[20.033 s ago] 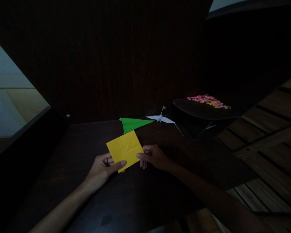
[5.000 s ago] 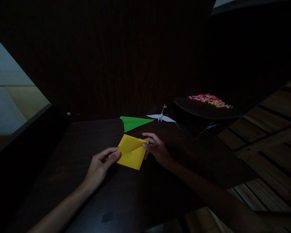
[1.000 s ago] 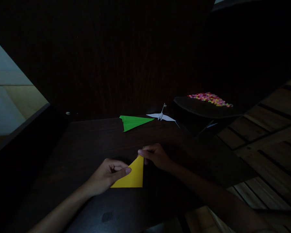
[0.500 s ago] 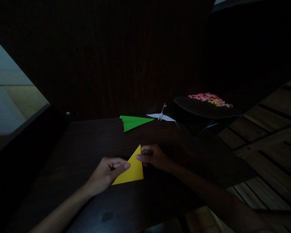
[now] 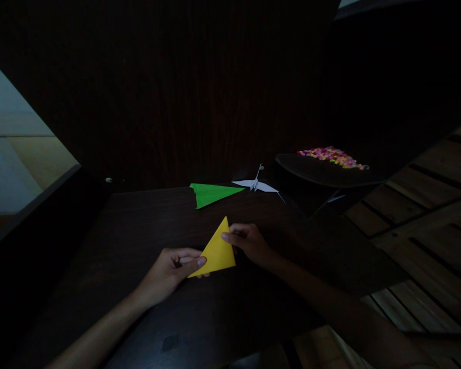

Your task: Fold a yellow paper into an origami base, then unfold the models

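Note:
A yellow sheet of paper folded into a triangle is held up between both hands, one point upward. My left hand pinches its lower left part, thumb in front and fingers behind. Near the upper right edge, my right hand grips the same paper with the thumb on its front face; its other fingers are partly hidden behind. Beyond the hands lies a green folded paper plane on the dark table. Its nose points toward a white origami crane with spread wings.
A dark panel rises behind the table. On a rounded shelf at the right sits a pile of small pink, red and yellow pieces. A raised dark side board borders the left. Slatted wood lies to the right.
The yellow paper has moved up and slightly right, sliding within my left hand. My right hand has shifted up and right with it. My left hand stays almost in place.

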A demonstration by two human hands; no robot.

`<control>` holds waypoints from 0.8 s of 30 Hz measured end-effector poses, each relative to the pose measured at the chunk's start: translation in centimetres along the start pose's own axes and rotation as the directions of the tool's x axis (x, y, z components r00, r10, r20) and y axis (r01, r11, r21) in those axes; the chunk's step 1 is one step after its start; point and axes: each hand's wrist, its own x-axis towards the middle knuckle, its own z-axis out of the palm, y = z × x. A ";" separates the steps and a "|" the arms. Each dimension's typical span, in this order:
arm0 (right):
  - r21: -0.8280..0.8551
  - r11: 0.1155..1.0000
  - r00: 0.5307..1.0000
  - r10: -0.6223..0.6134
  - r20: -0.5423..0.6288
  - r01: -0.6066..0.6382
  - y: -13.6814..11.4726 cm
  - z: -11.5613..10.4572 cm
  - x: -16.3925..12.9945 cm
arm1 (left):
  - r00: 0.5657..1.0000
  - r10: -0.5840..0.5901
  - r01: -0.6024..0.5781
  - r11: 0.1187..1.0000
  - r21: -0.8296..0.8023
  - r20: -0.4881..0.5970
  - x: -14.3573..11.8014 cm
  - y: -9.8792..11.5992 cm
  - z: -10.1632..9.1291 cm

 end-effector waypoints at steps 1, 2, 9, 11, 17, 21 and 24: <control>-0.007 1.000 1.000 -0.012 -0.021 0.012 0.1 -0.1 0.0 | 1.000 0.008 -0.008 1.000 -0.004 0.003 0.0 0.0 0.0; -0.017 0.999 0.999 -0.027 -0.043 0.027 0.2 -0.2 0.1 | 1.000 0.012 -0.012 1.000 -0.005 0.007 0.0 -0.1 -0.1; -0.055 0.996 0.991 -0.077 -0.112 0.071 0.1 -0.7 0.3 | 1.000 0.027 -0.026 0.999 -0.035 0.015 0.1 -0.2 -0.1; -0.057 0.995 0.988 -0.084 -0.128 0.077 0.0 -0.8 0.4 | 0.999 0.031 -0.030 0.999 -0.043 0.016 0.1 -0.2 0.0; -0.073 0.994 0.986 -0.090 -0.141 0.080 -0.2 -0.9 0.4 | 0.999 0.043 -0.042 0.998 -0.045 0.022 0.0 -0.4 -0.1; -0.078 0.993 0.986 -0.095 -0.139 0.085 -0.2 -0.8 0.4 | 0.999 0.036 -0.036 0.999 -0.029 0.028 0.0 -0.4 -0.2; -0.048 0.998 0.991 -0.044 -0.127 0.038 -0.2 -0.7 0.3 | 0.999 0.034 -0.033 0.999 -0.039 0.026 0.1 -0.4 -0.2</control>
